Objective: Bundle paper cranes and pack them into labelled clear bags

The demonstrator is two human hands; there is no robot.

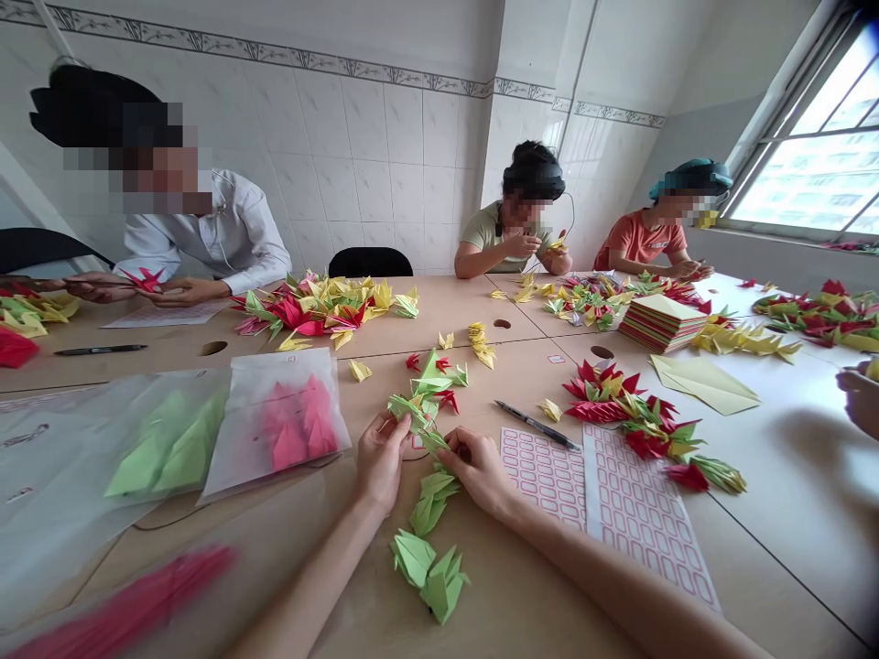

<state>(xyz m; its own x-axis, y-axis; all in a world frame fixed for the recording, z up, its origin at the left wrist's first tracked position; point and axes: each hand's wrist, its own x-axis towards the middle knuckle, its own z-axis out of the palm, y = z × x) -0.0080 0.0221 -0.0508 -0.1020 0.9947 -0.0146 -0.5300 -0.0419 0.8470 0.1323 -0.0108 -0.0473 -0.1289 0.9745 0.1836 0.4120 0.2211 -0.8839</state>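
A string of green folded paper cranes [427, 476] runs down the middle of the wooden table [522, 604] toward me. My left hand [380, 458] pinches the string near its upper end, fingers closed on a green crane. My right hand [481, 471] grips the same string just to the right, fingers curled round it. More green cranes [431, 572] of the string lie below my hands. A few loose red and green cranes [439, 373] sit just beyond my fingers.
Two sticker sheets [611, 499] and a black pen [536, 425] lie right of my hands, beside a red and green crane string [638, 421]. Plastic bags with green [168, 444] and pink cranes [295, 421] lie left. Three people fold paper across the table; a paper stack [663, 322] stands far right.
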